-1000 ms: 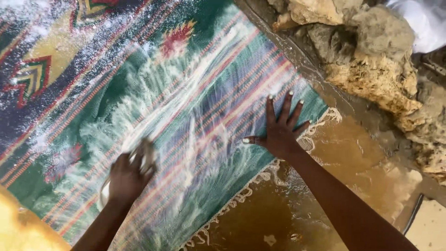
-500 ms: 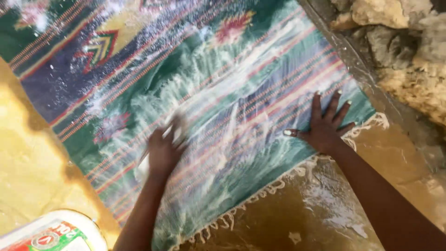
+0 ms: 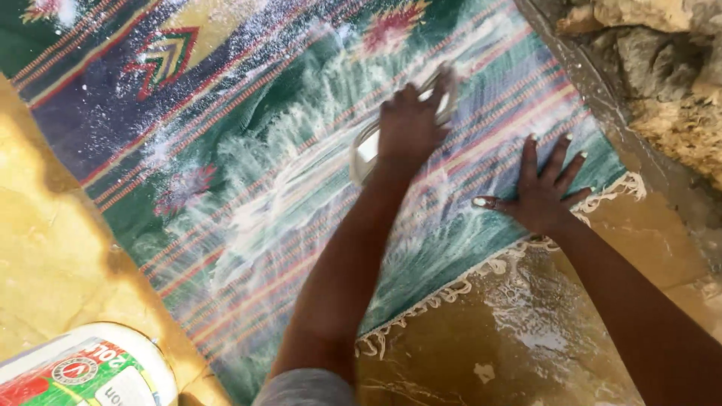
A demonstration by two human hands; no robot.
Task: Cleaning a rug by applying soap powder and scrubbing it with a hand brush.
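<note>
A pale scrubbing brush [image 3: 366, 146] is being gripped by the left hand [image 3: 410, 124] and pressed into the soapy rug [image 3: 248, 188]; beside it, the right hand [image 3: 543, 197] is being spread flat, pinning the fringed edge.

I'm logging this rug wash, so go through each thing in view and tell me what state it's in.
rug: laid flat on the ground, wet, streaked with white suds
left hand: gripping a pale scrubbing tool, blurred
right hand: flat, fingers spread, pressing the rug near its fringe
ground: wet, foamy by the fringe
white bucket: only partly in view; contents hidden
</note>
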